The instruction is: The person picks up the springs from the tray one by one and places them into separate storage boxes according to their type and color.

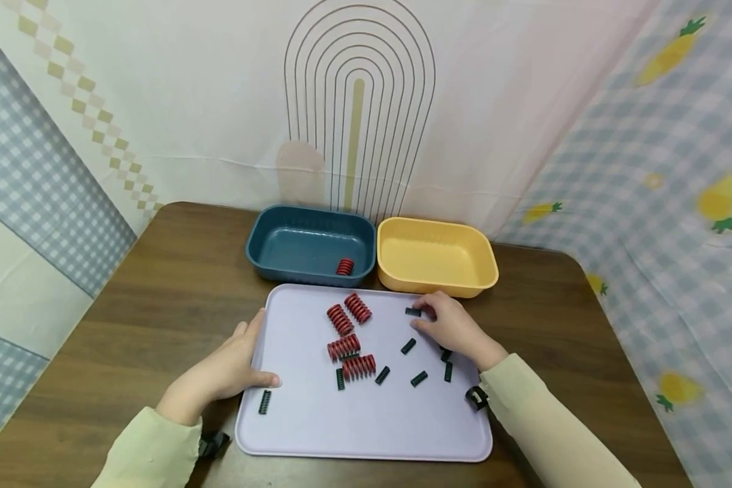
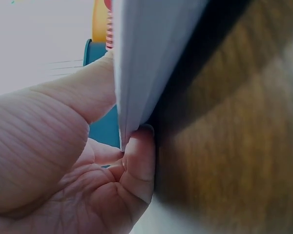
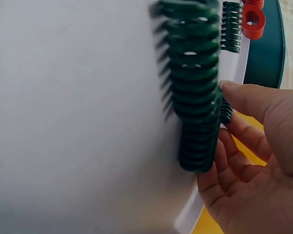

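My left hand (image 1: pixel 234 359) holds the left edge of the pale lilac tray (image 1: pixel 305 427), thumb on top and fingertips at the rim's underside, as the left wrist view shows. Near that thumb lies a small dark green spring (image 1: pixel 265 402). At the tray's far right, my right hand (image 1: pixel 454 325) pinches another small green spring (image 1: pixel 412 312) between thumb and fingers; in the right wrist view this spring (image 3: pixel 226 111) is partly hidden behind nearer springs. Several thick red springs (image 1: pixel 358 367) lie mid-tray, with more green springs (image 1: pixel 419 379) scattered around and to their right.
Behind the tray stand a dark blue bin (image 1: pixel 311 278) with one red spring (image 1: pixel 344 266) in it and a yellow bin (image 1: pixel 436 281), side by side. All rests on a brown wooden table (image 1: pixel 561 325) against a patterned cloth backdrop (image 1: pixel 219 102).
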Tool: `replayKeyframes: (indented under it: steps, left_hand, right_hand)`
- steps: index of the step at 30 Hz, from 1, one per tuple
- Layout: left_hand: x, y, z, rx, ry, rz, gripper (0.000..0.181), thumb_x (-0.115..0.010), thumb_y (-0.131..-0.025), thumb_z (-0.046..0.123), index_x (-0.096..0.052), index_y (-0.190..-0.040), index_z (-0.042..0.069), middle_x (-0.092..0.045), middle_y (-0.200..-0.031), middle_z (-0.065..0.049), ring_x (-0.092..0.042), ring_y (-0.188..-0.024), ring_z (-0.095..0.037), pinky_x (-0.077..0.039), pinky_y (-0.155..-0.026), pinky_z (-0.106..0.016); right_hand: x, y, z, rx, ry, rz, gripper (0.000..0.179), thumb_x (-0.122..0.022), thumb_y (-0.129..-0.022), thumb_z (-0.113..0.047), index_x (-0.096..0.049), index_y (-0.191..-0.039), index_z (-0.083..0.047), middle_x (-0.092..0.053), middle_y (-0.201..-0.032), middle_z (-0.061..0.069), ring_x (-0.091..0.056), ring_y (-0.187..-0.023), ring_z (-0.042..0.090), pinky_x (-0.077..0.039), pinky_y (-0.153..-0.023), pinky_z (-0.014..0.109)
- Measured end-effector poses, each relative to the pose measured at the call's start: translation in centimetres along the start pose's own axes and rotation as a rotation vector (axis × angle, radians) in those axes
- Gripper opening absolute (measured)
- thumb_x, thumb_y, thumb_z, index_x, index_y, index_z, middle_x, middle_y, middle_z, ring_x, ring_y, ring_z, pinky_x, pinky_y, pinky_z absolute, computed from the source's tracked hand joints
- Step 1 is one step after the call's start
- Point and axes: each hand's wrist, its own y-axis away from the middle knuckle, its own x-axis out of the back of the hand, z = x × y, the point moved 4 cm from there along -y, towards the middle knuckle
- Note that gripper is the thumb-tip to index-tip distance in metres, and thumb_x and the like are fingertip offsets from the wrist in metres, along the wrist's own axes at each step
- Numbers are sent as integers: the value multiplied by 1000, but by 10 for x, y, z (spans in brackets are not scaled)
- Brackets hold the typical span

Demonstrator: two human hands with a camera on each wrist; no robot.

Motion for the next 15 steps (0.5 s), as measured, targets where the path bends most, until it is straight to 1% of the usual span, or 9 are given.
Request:
replayKeyframes:
  steps: [3, 10, 15]
  left_hand:
    - [1, -1, 0, -4, 2, 1, 129, -84, -69, 48, -1, -153, -2, -25, -143, -38, -40, -126, -47, -34, -100, -57]
    - [0, -2, 1, 9, 5, -10, 129, -84, -69, 48, 0, -153, -2, -21, -145, -39, -38, -128, -48, -34, -100, -58]
    - [1, 0, 1, -1, 10, -7, 128, -84, -70, 47, 0, -153, -2, -23, -143, -38, -38, -127, -47, -34, -100, -57]
  right_hand:
    - [0, -2, 1, -8, 4, 15, 24, -73, -88, -23, -67, -108, -10, -57, -100, 4, -51, -88, 19, -43, -79, 37]
    - [-4, -5, 2, -26, 23, 31, 9, -70, -90, -19, -66, -95, -13, -55, -91, 3, -50, -80, 18, -42, -72, 35]
    - [-5, -3, -1, -39, 36, 28, 8, -69, -91, -18, -63, -93, -12, -54, -89, 2, -49, -78, 17, -42, -71, 34]
